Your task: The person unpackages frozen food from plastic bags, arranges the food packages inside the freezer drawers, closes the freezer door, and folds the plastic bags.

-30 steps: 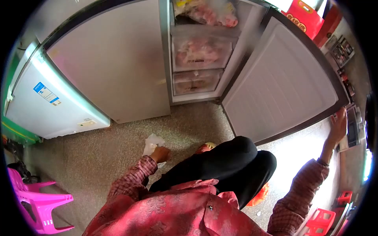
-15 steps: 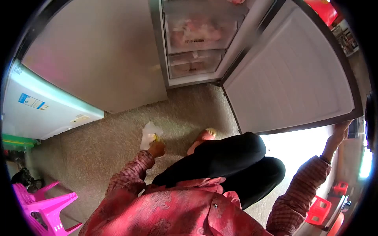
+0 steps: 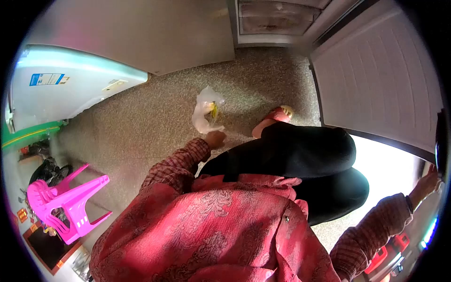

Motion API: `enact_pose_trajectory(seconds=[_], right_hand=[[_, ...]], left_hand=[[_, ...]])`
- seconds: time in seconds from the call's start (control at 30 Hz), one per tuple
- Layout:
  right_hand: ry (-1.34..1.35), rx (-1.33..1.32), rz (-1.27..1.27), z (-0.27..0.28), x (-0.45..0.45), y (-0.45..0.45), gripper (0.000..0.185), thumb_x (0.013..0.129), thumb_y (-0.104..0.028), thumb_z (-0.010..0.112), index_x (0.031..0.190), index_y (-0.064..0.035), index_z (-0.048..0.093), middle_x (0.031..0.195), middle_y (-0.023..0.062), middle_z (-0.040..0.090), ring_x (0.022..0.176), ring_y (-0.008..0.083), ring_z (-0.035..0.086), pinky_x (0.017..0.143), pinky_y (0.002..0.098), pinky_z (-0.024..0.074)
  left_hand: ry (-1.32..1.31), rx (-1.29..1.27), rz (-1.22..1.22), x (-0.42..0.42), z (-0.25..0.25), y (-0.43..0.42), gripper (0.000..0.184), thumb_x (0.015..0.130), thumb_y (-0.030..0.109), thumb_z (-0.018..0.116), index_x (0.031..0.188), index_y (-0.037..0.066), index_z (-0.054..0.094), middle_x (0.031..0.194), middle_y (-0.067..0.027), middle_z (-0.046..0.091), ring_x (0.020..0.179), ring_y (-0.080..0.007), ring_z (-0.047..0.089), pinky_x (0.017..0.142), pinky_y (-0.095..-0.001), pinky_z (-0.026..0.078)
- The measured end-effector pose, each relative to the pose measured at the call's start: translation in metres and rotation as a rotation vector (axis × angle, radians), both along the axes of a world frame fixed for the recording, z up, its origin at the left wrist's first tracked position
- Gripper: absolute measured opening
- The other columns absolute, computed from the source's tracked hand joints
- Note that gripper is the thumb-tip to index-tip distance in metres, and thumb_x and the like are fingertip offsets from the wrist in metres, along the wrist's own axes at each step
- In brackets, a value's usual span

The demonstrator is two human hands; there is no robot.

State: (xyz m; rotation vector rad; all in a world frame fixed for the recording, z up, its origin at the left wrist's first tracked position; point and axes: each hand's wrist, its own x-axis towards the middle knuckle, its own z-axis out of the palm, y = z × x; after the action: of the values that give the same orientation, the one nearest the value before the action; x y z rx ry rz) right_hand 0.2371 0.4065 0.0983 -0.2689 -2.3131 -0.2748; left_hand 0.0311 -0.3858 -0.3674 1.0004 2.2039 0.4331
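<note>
My left hand is closed on the edge of a thin white plastic bag, low over the speckled floor. Something yellow shows in the bag, its kind unclear. At the far right, my right hand grips the outer edge of the open refrigerator door; its fingertips are partly hidden. Behind that door's hinge side, a clear freezer drawer shows inside the refrigerator.
A closed refrigerator door panel stands beside the opening. A white appliance with a blue label is at left. A pink plastic stool stands lower left. My sandalled foot is on the floor near the bag.
The view has shifted, so the refrigerator sits higher and the stool shows more fully. The bag now spreads out ahead of my left hand. My right hand stays at the door's edge.
</note>
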Motion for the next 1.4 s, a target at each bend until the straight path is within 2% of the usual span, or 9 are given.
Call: enact_pose_trajectory(seconds=[0.4, 0.6, 0.83, 0.93, 1.0, 1.07, 1.23, 1.33, 1.4], right_hand=[[-0.253, 0.78, -0.084, 0.031, -0.003, -0.025, 0.031, 0.09, -0.034, 0.055, 0.071, -0.011, 0.059, 0.062, 0.0029, 0.057, 0.052, 0.0175, 0.056, 0.046, 0.0271, 0.0438], [-0.187, 0.467, -0.134, 0.015, -0.002, -0.032, 0.033, 0.09, -0.041, 0.05, 0.086, -0.0085, 0.056, 0.08, 0.0058, 0.055, 0.069, 0.0189, 0.055, 0.06, 0.0312, 0.043], [-0.063, 0.105, -0.113, 0.004, -0.007, -0.05, 0.045, 0.091, -0.048, 0.044, 0.105, -0.0056, 0.051, 0.1, 0.0091, 0.053, 0.088, 0.0206, 0.053, 0.076, 0.036, 0.042], [0.037, -0.12, -0.113, -0.001, -0.024, -0.072, 0.052, 0.091, -0.051, 0.041, 0.112, -0.0044, 0.049, 0.109, 0.0106, 0.052, 0.096, 0.0213, 0.052, 0.083, 0.0381, 0.0416], [0.177, -0.347, -0.106, -0.006, -0.037, -0.102, 0.057, 0.091, -0.053, 0.04, 0.118, -0.0035, 0.048, 0.114, 0.0115, 0.052, 0.101, 0.0217, 0.051, 0.087, 0.0395, 0.0413], [0.362, -0.61, -0.086, -0.009, -0.052, -0.141, 0.062, 0.091, -0.055, 0.038, 0.123, -0.0027, 0.047, 0.12, 0.0125, 0.051, 0.106, 0.0222, 0.051, 0.092, 0.0408, 0.041], [0.493, -0.746, -0.016, -0.007, -0.074, -0.191, 0.071, 0.091, -0.059, 0.036, 0.135, -0.0039, 0.039, 0.131, 0.0153, 0.046, 0.119, 0.0242, 0.046, 0.099, 0.0427, 0.0393], [0.534, -0.75, -0.032, -0.008, -0.088, -0.205, 0.067, 0.093, -0.055, 0.036, 0.139, -0.0066, 0.033, 0.132, 0.0167, 0.045, 0.119, 0.0255, 0.046, 0.097, 0.0417, 0.0418], [0.624, -0.859, -0.012, 0.0, -0.099, -0.22, 0.056, 0.097, -0.039, 0.038, 0.142, -0.0082, 0.028, 0.133, 0.0172, 0.043, 0.118, 0.0273, 0.047, 0.094, 0.04, 0.0436]], left_hand=[[0.276, -0.118, 0.6, -0.05, 0.073, -0.048, 0.042, 0.075, 0.026, 0.068, 0.106, 0.001, 0.056, 0.103, -0.0198, 0.058, 0.095, -0.0377, 0.055, 0.075, -0.0451, 0.046], [0.495, 0.09, 0.506, -0.111, 0.117, -0.009, 0.062, 0.073, 0.022, 0.071, 0.125, 0.006, 0.042, 0.113, -0.0201, 0.05, 0.104, -0.0386, 0.047, 0.086, -0.0466, 0.04], [0.361, -0.041, -0.031, -0.118, 0.059, 0.013, 0.018, 0.076, 0.024, 0.064, 0.084, 0.007, 0.065, 0.107, -0.013, 0.053, 0.105, -0.029, 0.048, 0.084, -0.0453, 0.041], [0.4, -0.148, -0.169, -0.087, 0.051, 0.004, 0.042, 0.073, 0.046, 0.064, 0.096, 0.01, 0.065, 0.112, -0.0121, 0.053, 0.106, -0.0303, 0.047, 0.085, -0.0501, 0.038], [0.535, -0.364, -0.216, -0.062, 0.028, -0.005, 0.085, 0.063, 0.061, 0.067, 0.13, 0.013, 0.045, 0.134, -0.021, 0.038, 0.128, -0.0441, 0.028, 0.096, -0.0624, 0.028], [0.528, -0.558, -0.229, -0.048, 0.019, 0.002, 0.072, 0.075, 0.046, 0.064, 0.135, 0.016, 0.039, 0.14, -0.0216, 0.032, 0.133, -0.0448, 0.019, 0.098, -0.0647, 0.024], [0.789, -0.522, -0.187, -0.06, -0.01, -0.011, 0.021, 0.081, 0.023, 0.061, 0.087, 0.003, 0.067, 0.13, -0.0181, 0.04, 0.125, -0.0392, 0.029, 0.094, -0.0584, 0.028], [0.527, -0.226, 0.22, -0.101, 0.034, -0.002, 0.012, 0.08, 0.016, 0.061, 0.082, 0.005, 0.066, 0.117, -0.0156, 0.051, 0.113, -0.0347, 0.045, 0.087, -0.0556, 0.036], [-0.623, 0.212, 1.206, -0.122, 0.032, -0.009, 0.009, 0.081, 0.01, 0.057, 0.082, 0.005, 0.064, 0.103, -0.0132, 0.059, 0.09, -0.0291, 0.058, 0.079, -0.0502, 0.046]])
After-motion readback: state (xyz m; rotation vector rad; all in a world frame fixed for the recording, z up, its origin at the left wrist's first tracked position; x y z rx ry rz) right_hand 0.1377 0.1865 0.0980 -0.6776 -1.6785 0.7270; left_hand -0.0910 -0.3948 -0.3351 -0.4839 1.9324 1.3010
